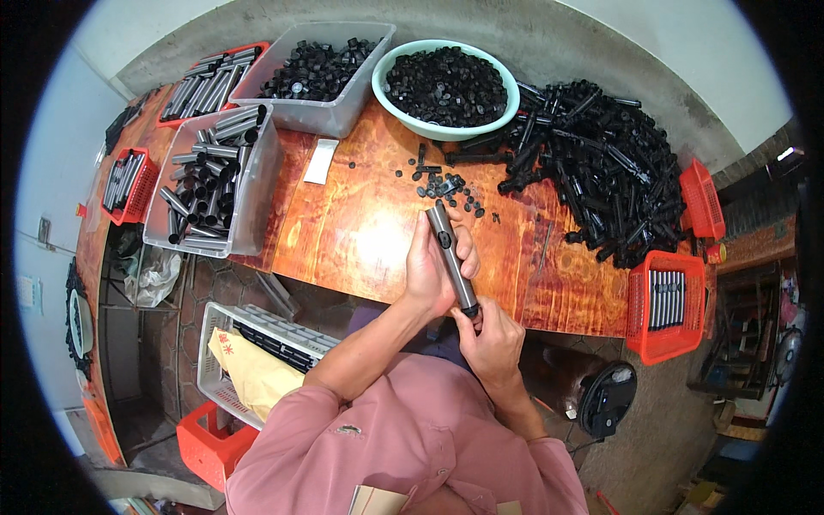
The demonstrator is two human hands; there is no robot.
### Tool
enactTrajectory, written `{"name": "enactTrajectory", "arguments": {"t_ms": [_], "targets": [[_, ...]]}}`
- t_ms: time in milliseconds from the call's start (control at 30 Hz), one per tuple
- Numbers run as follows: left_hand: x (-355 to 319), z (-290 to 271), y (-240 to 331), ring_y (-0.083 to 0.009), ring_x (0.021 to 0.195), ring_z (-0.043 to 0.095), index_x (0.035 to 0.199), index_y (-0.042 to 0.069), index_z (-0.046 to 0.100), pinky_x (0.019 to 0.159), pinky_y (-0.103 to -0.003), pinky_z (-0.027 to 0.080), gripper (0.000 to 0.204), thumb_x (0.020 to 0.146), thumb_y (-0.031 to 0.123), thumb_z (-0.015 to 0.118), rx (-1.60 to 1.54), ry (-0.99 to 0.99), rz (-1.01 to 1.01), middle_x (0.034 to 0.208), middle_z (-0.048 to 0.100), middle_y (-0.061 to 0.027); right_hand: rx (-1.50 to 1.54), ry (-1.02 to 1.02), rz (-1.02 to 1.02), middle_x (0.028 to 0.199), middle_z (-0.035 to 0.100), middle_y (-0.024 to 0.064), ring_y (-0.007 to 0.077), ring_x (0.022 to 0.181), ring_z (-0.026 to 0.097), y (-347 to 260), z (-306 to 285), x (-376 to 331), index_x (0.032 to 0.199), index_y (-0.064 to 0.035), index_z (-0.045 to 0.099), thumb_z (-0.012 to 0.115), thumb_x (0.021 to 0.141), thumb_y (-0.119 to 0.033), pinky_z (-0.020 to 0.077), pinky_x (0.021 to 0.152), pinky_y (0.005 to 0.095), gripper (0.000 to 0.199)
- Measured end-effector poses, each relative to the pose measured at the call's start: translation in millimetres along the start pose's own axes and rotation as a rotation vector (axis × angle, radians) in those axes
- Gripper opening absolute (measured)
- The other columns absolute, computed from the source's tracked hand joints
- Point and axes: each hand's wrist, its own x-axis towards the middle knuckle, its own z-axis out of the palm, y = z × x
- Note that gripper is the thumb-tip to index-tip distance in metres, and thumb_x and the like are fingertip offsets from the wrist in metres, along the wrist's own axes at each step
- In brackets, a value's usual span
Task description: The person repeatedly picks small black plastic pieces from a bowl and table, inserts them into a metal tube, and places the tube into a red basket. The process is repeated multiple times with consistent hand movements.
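Observation:
My left hand is wrapped round a dark silver metal tube with a slot in its upper side and a black insert showing there. The tube slants over the table's front edge, its far end up and to the left. At its near end, a black end piece sits between the closed fingers of my right hand; the fingertips partly hide it. Beyond my hands, small black caps and bits lie loose on the glossy wooden table.
A pale green basin of small black parts stands at the back, beside a big heap of black plastic parts. Clear bins and red baskets hold tubes and parts. A grey crate stands left of my lap.

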Motion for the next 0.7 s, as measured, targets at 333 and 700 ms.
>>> {"name": "enactTrajectory", "arguments": {"t_ms": [333, 700], "targets": [[-11.3, 20.8, -21.2, -0.0188, 0.056, 0.049, 0.114, 0.011, 0.049, 0.057, -0.032, 0.043, 0.052, 0.108, 0.057, 0.025, 0.059, 0.071, -0.086, 0.069, 0.05, -0.0054, 1.146, 0.425, 0.188, 0.127, 0.055, 0.0153, 0.0231, 0.117, 0.053, 21.7, 28.0, 12.3, 0.122, 0.0027, 0.054, 0.041, 0.107, -0.046, 0.0387, 0.106, 0.038, 0.052], [-17.3, 12.1, -34.3, -0.0166, 0.048, 0.048, 0.109, 0.01, 0.047, 0.046, -0.028, 0.043, 0.051, 0.108, 0.057, 0.027, 0.12, 0.12, 0.001, 0.063, 0.047, -0.0047, 1.462, 0.313, 0.234, 0.123, 0.056, 0.0165, 0.0243, 0.119, 0.052, 11.2, 21.7, 18.8, 0.115, 0.0006, 0.058, 0.037, 0.107, -0.053, 0.0371, 0.108, 0.0406, 0.059]]}}
